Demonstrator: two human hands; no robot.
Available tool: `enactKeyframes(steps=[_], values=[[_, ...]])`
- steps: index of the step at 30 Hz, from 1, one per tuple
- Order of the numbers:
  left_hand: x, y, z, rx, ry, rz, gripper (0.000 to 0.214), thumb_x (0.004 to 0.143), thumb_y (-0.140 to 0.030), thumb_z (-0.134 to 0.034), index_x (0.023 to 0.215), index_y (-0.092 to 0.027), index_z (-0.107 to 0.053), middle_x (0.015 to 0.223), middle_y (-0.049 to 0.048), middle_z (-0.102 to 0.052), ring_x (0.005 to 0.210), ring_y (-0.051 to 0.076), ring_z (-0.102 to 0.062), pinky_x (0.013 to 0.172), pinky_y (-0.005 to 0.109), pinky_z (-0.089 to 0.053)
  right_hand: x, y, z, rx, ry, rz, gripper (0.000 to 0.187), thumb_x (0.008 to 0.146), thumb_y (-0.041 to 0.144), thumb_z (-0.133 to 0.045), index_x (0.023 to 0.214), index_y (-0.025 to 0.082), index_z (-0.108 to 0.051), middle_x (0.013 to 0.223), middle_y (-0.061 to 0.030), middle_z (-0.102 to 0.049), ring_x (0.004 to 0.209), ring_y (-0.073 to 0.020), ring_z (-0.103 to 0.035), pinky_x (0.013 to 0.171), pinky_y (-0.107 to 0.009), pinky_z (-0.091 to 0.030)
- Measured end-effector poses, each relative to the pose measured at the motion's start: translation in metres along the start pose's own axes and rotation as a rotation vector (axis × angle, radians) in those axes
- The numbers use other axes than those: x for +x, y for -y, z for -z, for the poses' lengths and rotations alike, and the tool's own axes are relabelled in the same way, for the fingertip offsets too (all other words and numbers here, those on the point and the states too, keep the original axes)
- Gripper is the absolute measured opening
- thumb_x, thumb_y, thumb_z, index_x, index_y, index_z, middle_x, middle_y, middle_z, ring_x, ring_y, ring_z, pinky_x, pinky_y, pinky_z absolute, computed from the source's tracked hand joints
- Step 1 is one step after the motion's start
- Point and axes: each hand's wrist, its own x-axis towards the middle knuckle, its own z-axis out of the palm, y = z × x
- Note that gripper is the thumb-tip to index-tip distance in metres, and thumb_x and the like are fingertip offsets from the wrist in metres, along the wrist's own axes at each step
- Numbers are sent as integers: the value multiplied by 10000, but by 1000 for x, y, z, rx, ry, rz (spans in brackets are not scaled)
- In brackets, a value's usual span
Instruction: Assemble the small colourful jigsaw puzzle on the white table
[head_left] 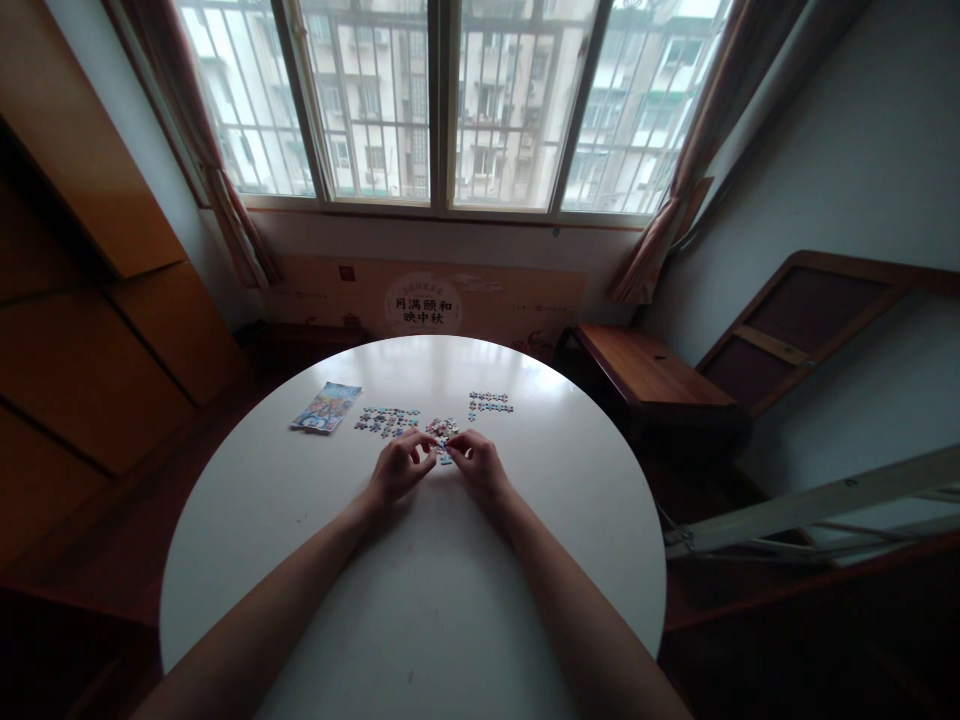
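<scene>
My left hand (406, 466) and my right hand (478, 462) meet over the near side of a loose pile of jigsaw puzzle pieces (444, 427). Thumb and index finger of each hand are brought together in a pinch. Small bluish puzzle pieces (445, 460) show between and just below the fingertips; the fingers partly hide them. Left of the pile, several puzzle pieces lie spread out in rows (379, 420). A smaller group of pieces (491, 402) sits in rows beyond my right hand.
A colourful printed sheet or packet (328, 407) lies at the left on the round white table (420, 600). Beyond the table's right edge stands a wooden bench or low table (645, 368). A printed cardboard panel (495, 290) is under the barred window.
</scene>
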Motion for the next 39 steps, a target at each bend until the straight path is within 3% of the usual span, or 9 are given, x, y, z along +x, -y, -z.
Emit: enactKeyframes(steps=[9,39], values=[[0,1,-1,-14,-4,-19,195,803,-339,-565,864,-173,-648,743,16,-595,549,85,-530,538,205,-442,0,1,0,9,1,-5,60,746,176,-590,731,162,-646,690,-8,-578,618,-108,-534,603,-223,-435],[0,3,-1,5,19,-14,204,810,-342,-561,896,-181,-653,777,21,-613,561,90,-547,561,214,-453,0,3,1,28,5,-15,66,745,162,-586,731,155,-650,685,-11,-578,611,-106,-538,592,-219,-434]])
